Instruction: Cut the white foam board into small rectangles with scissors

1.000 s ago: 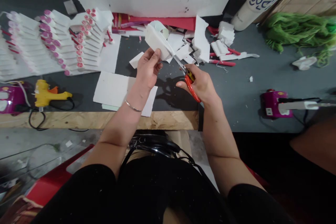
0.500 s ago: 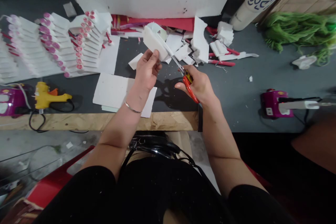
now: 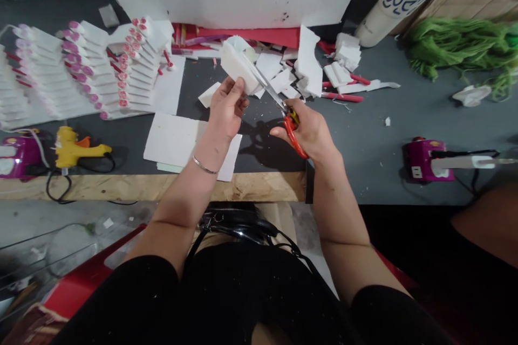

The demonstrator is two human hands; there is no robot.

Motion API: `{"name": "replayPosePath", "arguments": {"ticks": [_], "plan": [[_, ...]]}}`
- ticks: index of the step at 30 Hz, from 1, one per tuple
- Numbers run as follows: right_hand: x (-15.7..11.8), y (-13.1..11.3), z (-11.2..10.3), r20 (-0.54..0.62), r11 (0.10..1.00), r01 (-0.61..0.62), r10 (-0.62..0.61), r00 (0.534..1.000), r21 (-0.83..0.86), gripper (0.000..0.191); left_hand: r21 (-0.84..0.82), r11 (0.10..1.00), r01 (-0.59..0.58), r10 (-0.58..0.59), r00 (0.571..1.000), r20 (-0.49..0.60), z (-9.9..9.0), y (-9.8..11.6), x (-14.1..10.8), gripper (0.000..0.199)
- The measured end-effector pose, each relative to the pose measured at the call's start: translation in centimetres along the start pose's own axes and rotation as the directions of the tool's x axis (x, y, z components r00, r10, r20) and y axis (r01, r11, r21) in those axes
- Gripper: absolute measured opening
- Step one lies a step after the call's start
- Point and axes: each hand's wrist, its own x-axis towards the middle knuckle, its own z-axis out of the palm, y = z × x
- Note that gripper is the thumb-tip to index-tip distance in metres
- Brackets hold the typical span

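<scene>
My left hand [image 3: 229,99] pinches a small white foam sheet [image 3: 238,69] between thumb and fingers, held above the table. A pale green piece [image 3: 242,47] shows behind its upper edge. My right hand [image 3: 306,128] is closed around the red handles of a pair of scissors [image 3: 270,88]. Their blades point up and left and lie along the right side of the white sheet. Whether the blades are fully closed I cannot tell. White offcuts [image 3: 282,81] are scattered on the table behind the blades. A larger white sheet [image 3: 174,137] lies under my left forearm.
Rows of white strips with pink rolled tips [image 3: 140,73] cover the left side. A yellow glue gun [image 3: 76,149] rests near the front edge. To the right are a purple power box [image 3: 429,160], green yarn [image 3: 453,48], a white bottle [image 3: 388,8] and a person's arm [image 3: 489,221].
The scissors and my right hand have shifted very slightly to the right. My left hand and the white sheet stay almost still.
</scene>
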Motion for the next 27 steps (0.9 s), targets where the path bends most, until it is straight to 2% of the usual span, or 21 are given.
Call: {"name": "replayPosePath", "arguments": {"ticks": [4,12,19,27], "plan": [[-0.04,-0.08,0.01,0.0,1.0,-0.003,0.003,1.0,-0.004,0.092,0.025,1.0,-0.008,0.008,1.0,0.0,-0.11,-0.12,0.19,0.02],[-0.06,-0.23,-0.03,0.001,1.0,-0.016,0.016,1.0,0.006,0.095,-0.063,0.996,-0.056,0.056,0.998,0.001,0.42,0.13,-0.51,0.03],[-0.01,-0.14,0.02,0.004,1.0,-0.002,0.003,1.0,-0.02,0.093,-0.053,0.998,-0.027,0.027,1.0,0.007,0.48,0.17,-0.47,0.028],[0.08,-0.03,0.22,-0.007,1.0,-0.022,0.022,1.0,-0.021,0.097,-0.046,0.999,-0.005,0.006,1.0,0.025,0.42,-0.04,-0.25,0.034]]}}
